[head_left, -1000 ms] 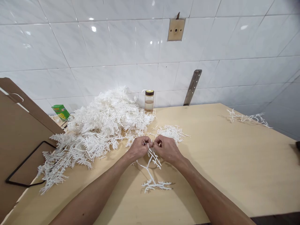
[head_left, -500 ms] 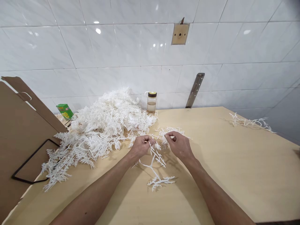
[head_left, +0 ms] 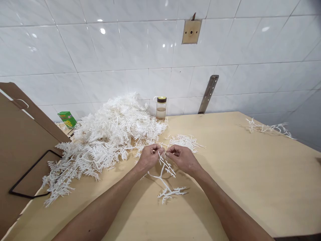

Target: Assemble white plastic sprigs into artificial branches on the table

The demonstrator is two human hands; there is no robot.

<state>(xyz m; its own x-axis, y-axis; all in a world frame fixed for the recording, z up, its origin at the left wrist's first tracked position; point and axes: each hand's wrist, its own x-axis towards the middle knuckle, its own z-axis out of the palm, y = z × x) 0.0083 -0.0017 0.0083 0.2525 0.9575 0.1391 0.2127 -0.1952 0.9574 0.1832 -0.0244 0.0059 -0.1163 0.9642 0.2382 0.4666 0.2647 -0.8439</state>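
A white plastic branch (head_left: 164, 181) with forked twigs hangs down toward the table from the fingers of my left hand (head_left: 149, 157), which pinches its upper end. Close beside it, my right hand (head_left: 182, 158) has thumb and forefinger pressed together at the branch's top; whatever lies between those fingertips is too small to make out. Just behind my right hand lies a small heap of short white pieces (head_left: 185, 142). A large pile of white branches (head_left: 115, 129) spreads to the left of my hands.
A lidded bottle (head_left: 161, 108) stands by the tiled wall. A green box (head_left: 67, 119) and a cardboard box (head_left: 25, 147) are at the left. A few bare white branches (head_left: 269, 128) lie at the table's (head_left: 263, 180) far right.
My right hand has moved left from over the small heap to the top of the branch, and its fingertips now meet my left hand's. The view has shifted slightly.
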